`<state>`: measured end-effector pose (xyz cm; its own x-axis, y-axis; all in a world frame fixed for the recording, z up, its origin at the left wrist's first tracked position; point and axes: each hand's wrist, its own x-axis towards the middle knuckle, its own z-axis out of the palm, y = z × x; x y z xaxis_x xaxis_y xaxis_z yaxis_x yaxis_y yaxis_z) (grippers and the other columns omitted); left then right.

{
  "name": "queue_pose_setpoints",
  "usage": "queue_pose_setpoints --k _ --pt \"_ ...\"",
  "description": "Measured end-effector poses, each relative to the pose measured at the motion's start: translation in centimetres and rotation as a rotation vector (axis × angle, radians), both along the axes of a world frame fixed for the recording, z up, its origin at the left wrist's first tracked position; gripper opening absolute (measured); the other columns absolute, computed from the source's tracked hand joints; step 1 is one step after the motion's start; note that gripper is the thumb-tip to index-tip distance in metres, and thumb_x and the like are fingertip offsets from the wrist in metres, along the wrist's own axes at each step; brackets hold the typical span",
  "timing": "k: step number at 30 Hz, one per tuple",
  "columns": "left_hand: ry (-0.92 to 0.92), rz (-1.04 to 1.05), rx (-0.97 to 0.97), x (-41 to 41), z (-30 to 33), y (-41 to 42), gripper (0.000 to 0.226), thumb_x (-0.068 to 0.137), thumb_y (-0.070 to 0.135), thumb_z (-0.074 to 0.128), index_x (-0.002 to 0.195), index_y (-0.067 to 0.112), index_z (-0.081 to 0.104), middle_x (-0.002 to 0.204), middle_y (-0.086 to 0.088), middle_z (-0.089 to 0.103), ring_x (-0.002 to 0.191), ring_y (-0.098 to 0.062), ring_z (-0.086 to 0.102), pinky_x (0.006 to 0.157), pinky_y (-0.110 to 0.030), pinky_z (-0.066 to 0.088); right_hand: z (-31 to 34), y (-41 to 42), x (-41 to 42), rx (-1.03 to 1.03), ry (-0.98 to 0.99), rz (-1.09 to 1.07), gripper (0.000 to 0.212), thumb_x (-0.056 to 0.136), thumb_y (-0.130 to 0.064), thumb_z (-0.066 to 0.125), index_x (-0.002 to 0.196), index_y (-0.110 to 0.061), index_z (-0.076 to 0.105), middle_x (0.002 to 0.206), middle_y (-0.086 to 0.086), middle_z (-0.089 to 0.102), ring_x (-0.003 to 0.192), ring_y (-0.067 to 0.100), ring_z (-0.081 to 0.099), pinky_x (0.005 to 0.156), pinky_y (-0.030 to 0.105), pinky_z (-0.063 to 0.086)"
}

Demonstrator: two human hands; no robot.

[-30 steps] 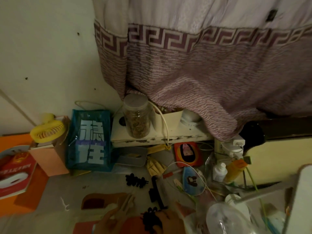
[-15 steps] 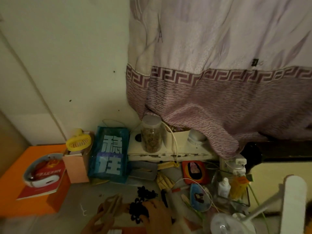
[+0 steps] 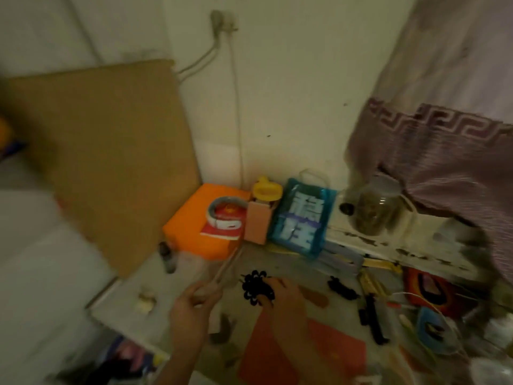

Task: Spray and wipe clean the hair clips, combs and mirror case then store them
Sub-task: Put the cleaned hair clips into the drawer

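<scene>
Both hands have lifted — right hand (image 3: 280, 297) gripping black clip (image 3: 256, 287).

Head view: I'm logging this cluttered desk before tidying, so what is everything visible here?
black flower-shaped hair clip: 1, black, in right hand
light wooden comb: 1, tan, in left hand
black claw hair clips: 2, black, on desk, right
orange box: 1, orange, back corner
blue printed bag: 1, blue, against wall
clear glass jar: 1, clear, on shelf
yellow handheld fan: 1, yellow, beside bag
left hand: gripping comb
right hand: gripping clip
</scene>
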<state>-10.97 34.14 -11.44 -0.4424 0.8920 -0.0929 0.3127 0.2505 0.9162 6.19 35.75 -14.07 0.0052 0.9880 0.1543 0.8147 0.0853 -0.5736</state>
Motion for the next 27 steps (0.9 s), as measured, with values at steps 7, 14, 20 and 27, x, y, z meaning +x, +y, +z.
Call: queue_pose_setpoints --k 7,14,20,27 --pt "-0.006 0.209 0.045 -11.6 -1.1 -6.5 0.029 0.076 0.018 0.079 0.103 0.018 0.068 0.077 -0.008 0.071 0.068 -0.017 0.065 0.061 -0.021 0.05 -0.3 -2.6 -11.4 -0.042 0.097 0.191 0.028 0.089 -0.02 0.065 0.116 -0.014 0.065 0.117 0.005 0.058 0.105 0.021 0.054 0.089 0.029 0.043" --pt "-0.013 0.445 -0.019 -18.8 -2.5 -12.4 0.031 0.076 0.019 0.079 0.105 0.017 0.07 0.063 0.01 0.061 0.055 0.002 0.058 0.05 -0.011 0.042 -1.1 -4.8 -20.1 -0.061 0.075 0.368 0.026 0.087 -0.02 0.068 0.113 -0.013 0.067 0.108 0.004 0.06 0.098 0.021 0.055 0.078 0.027 0.045" --pt "-0.086 0.646 -0.029 -21.7 -4.4 -15.8 0.032 0.074 0.015 0.08 0.102 0.022 0.066 0.063 0.011 0.063 0.053 0.005 0.061 0.046 -0.007 0.042 -3.3 -4.8 -24.8 -0.146 0.085 0.447 0.028 0.083 -0.017 0.073 0.109 -0.009 0.068 0.105 0.009 0.062 0.095 0.023 0.057 0.072 0.023 0.04" --pt "-0.082 0.829 -0.127 -23.8 -8.9 -17.4 0.037 0.074 0.017 0.08 0.11 0.018 0.068 0.074 0.0 0.069 0.07 -0.009 0.064 0.066 -0.024 0.052 -8.4 -3.3 -28.6 -0.238 0.086 0.538 0.029 0.078 -0.014 0.077 0.104 -0.004 0.068 0.1 0.011 0.063 0.091 0.025 0.059 0.072 0.029 0.048"
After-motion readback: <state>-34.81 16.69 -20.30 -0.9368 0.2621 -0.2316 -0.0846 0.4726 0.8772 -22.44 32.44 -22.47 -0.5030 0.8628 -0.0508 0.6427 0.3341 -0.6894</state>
